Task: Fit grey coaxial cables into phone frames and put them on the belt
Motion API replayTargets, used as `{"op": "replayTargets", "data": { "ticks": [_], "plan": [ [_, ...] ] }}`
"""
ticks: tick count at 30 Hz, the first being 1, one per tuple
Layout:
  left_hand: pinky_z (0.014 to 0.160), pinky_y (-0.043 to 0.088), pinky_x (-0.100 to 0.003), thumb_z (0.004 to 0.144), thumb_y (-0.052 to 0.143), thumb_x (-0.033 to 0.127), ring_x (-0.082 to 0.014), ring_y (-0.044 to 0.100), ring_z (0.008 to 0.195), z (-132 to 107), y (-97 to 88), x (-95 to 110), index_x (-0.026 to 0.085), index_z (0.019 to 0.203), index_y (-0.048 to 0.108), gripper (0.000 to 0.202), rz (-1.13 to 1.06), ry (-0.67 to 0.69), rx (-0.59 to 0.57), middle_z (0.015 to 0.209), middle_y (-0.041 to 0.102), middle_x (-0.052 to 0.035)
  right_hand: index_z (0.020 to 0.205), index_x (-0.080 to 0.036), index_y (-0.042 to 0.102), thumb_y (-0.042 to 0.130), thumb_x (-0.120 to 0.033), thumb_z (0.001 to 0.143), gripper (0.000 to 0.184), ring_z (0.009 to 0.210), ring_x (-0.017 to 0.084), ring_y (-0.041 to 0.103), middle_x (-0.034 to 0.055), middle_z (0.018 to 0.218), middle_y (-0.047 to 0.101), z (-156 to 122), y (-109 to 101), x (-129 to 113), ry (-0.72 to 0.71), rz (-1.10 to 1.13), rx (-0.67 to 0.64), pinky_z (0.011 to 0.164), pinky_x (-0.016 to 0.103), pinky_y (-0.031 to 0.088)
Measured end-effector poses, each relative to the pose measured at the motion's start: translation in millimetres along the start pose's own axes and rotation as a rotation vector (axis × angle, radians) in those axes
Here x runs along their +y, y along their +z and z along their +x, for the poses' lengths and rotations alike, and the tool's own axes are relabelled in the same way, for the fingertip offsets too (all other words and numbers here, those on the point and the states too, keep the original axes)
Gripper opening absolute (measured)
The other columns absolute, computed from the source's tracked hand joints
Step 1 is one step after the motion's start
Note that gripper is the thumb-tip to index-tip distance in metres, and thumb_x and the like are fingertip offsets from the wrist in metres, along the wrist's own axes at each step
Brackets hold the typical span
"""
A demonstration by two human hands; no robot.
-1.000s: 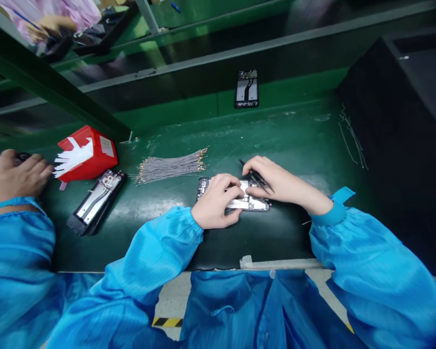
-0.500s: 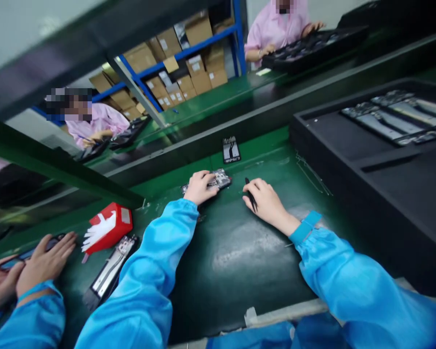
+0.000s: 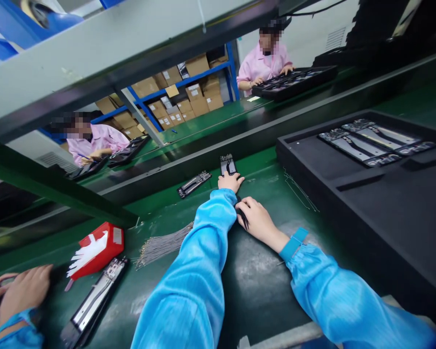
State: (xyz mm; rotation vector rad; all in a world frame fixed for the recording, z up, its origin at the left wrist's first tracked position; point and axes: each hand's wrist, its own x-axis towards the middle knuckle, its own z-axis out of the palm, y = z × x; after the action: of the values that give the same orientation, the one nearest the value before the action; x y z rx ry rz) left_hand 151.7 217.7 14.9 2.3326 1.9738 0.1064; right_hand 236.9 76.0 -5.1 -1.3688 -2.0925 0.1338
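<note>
My left hand (image 3: 231, 181) reaches far forward, its fingers apart and touching the near edge of an opened phone (image 3: 227, 164) that lies close to the bench's back wall. Part of that phone is covered by the fingers. A second opened phone (image 3: 194, 183) rests to the left of this hand, with nothing on it. Black tweezers (image 3: 243, 219) are gripped in my right hand (image 3: 256, 219), which hovers or rests over the green bench just nearer to me. Left of my forearm lies a bundle of thin grey cables (image 3: 162, 246), partly hidden by the sleeve.
A large black foam tray (image 3: 366, 203) with several opened phones (image 3: 361, 143) occupies the right. On the left stand a red box (image 3: 111, 247) of white strips and stacked phone bodies (image 3: 94, 305). A co-worker's hands (image 3: 25, 291) are at far left. Loose thin wires (image 3: 301, 191) lie by the tray.
My left hand has left one phone, which now lies near the back wall, and has reached forward-right to another. The cable bundle has come into sight. My right hand still holds the tweezers.
</note>
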Motion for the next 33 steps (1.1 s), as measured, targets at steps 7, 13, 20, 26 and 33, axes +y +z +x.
{"op": "replayTargets", "data": {
  "ticks": [7, 13, 20, 26, 33],
  "plan": [
    [0.088, 0.039, -0.045, 0.085, 0.040, 0.051, -0.0282, 0.048, 0.101, -49, -24.1, -15, 0.034, 0.115, 0.052, 0.037, 0.036, 0.132, -0.018, 0.117, 0.041, -0.0081, 0.099, -0.016, 0.055, 0.043, -0.021, 0.084, 0.020, 0.092, 0.022, 0.046, 0.0110, 0.103, 0.047, 0, -8, -4, 0.070, -0.008, 0.094, 0.077, 0.033, 0.039],
    [0.099, 0.031, -0.051, 0.082, 0.051, 0.044, -0.0301, 0.031, 0.120, -181, -26.0, -76, 0.030, 0.115, 0.052, 0.036, 0.003, 0.615, -0.090, 0.125, 0.038, -0.0084, 0.098, -0.017, 0.057, 0.044, -0.020, 0.083, 0.020, 0.097, 0.022, 0.044, 0.0105, 0.103, 0.051, -5, -12, -18, -0.096, 0.054, -0.027, 0.080, 0.035, 0.036],
    [0.102, 0.031, -0.046, 0.085, 0.046, 0.028, -0.0268, 0.027, 0.126, -240, -27.4, -147, 0.022, 0.100, 0.058, 0.020, -0.159, 0.415, 0.104, 0.127, 0.039, -0.0084, 0.109, -0.021, 0.054, 0.066, -0.050, 0.068, 0.052, 0.113, 0.025, 0.037, 0.0081, 0.119, 0.049, -22, -7, -43, -0.508, 0.203, -0.350, 0.095, 0.044, 0.024],
    [0.096, 0.035, -0.048, 0.083, 0.047, 0.021, -0.0258, 0.036, 0.119, -225, -20.4, -168, 0.021, 0.091, 0.057, 0.013, 0.040, 0.326, 0.270, 0.115, 0.049, -0.0071, 0.108, -0.021, 0.054, 0.069, -0.048, 0.065, 0.053, 0.104, 0.027, 0.041, 0.0093, 0.117, 0.050, -26, -3, -50, -0.502, 0.092, -0.416, 0.085, 0.042, 0.031],
    [0.093, 0.035, -0.045, 0.082, 0.045, 0.014, -0.0245, 0.041, 0.112, -221, -22.0, -161, 0.018, 0.081, 0.056, 0.012, 0.175, 0.428, 0.277, 0.107, 0.054, -0.0068, 0.101, -0.018, 0.056, 0.065, -0.054, 0.067, 0.050, 0.098, 0.028, 0.043, 0.0121, 0.110, 0.051, -27, -6, -51, -0.491, 0.000, -0.405, 0.079, 0.041, 0.034]
  ]
}}
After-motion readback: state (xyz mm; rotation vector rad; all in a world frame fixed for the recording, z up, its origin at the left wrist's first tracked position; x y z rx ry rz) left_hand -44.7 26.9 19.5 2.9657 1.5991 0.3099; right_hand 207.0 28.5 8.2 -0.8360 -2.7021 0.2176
